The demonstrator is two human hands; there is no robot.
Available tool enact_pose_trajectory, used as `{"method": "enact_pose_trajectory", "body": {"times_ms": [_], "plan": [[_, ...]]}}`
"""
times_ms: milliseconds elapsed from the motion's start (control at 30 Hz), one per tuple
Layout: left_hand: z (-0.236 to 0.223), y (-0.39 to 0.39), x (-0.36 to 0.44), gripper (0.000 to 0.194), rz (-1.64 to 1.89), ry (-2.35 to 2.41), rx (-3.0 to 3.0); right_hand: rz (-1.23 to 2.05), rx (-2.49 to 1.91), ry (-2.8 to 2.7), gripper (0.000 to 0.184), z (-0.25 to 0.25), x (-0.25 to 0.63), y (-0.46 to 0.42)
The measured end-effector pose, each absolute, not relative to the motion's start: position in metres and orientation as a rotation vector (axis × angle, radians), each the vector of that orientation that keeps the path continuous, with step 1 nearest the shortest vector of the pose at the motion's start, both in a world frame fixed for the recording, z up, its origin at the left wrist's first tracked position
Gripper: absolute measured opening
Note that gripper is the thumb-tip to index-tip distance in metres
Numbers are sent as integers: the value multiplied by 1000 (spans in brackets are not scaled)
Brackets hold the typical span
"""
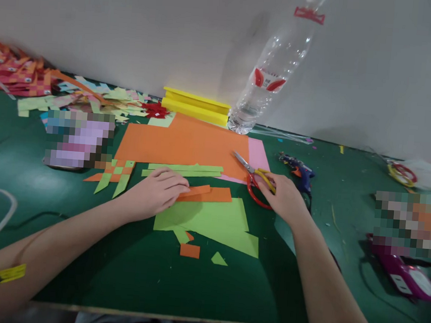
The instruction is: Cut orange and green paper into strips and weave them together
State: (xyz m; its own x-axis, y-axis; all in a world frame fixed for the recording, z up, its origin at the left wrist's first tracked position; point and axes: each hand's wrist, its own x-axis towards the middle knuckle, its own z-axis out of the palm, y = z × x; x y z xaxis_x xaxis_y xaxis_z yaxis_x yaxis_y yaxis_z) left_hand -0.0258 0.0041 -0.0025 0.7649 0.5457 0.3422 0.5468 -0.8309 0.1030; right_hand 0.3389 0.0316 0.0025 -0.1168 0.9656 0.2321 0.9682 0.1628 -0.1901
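Observation:
My left hand (163, 189) is closed, with its fingertips on a narrow orange paper strip (200, 190). Beneath that lies a wider orange strip (222, 195), resting on a light green paper sheet (229, 217). My right hand (283, 196) has its fingers round the red and yellow handles of a pair of scissors (251, 170), whose blades point up and left over a large orange sheet (187, 144). Several green paper strips (196, 170) lie just beyond my left hand. A woven green and orange paper fish (115, 175) sits to its left.
A clear plastic bottle (273, 66) leans by the wall beside a folded yellow piece (195, 107). At right are a blue glue gun (302, 173) and a purple power strip (402, 273). Paper scraps (108, 98) and woven orange-red pieces (19, 71) are piled at the back left.

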Motion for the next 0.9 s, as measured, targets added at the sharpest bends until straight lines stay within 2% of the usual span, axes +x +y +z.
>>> {"method": "enact_pose_trajectory", "body": {"times_ms": [400,700,900], "plan": [[-6,8,-27,22,-556,-895,-2977,34,-1815,-2177,49,-2,341,36],[-2,10,-30,22,-596,-878,-2885,97,-1856,-2000,46,12,328,25],[-4,10,-29,25,-581,-904,-2848,116,-1662,-2049,41,22,326,22]]}}
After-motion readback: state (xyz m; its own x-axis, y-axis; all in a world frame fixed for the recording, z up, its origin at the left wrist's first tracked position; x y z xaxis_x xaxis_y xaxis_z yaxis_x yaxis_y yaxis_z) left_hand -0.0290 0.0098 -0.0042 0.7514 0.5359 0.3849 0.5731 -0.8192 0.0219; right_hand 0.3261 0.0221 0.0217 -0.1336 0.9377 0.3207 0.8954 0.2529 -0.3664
